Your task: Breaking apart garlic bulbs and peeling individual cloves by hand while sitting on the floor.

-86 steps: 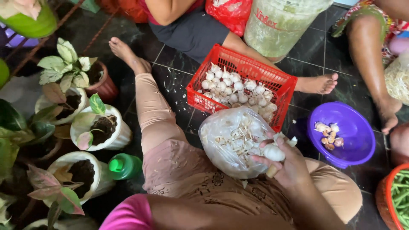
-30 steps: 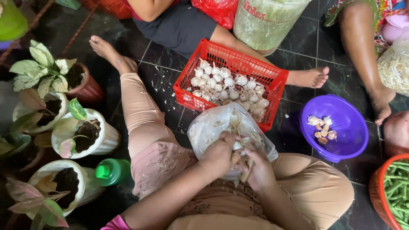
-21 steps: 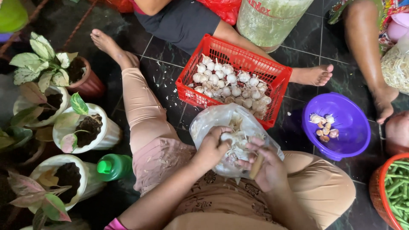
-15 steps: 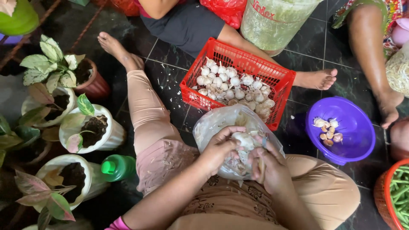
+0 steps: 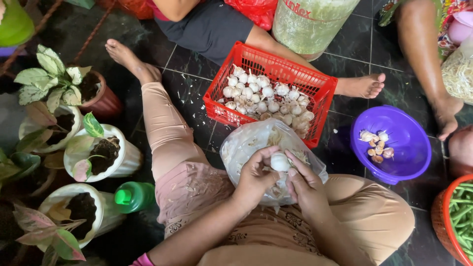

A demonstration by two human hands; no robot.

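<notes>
Three plant pots point(image 5: 101, 157) hold soil and leafy plants at the left. Over the lap, left hand point(image 5: 256, 173) and right hand point(image 5: 304, 182) pinch one garlic bulb point(image 5: 280, 161) above a clear plastic bag point(image 5: 246, 145) of peelings. Beyond, a red basket point(image 5: 315, 83) holds garlic bulbs; rightward, a purple bowl point(image 5: 409, 148) has peeled cloves.

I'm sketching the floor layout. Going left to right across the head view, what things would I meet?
Potted plants → green bottle → left hand → garlic bulb held by both hands → right hand → purple bowl → basket of green beans.
</notes>
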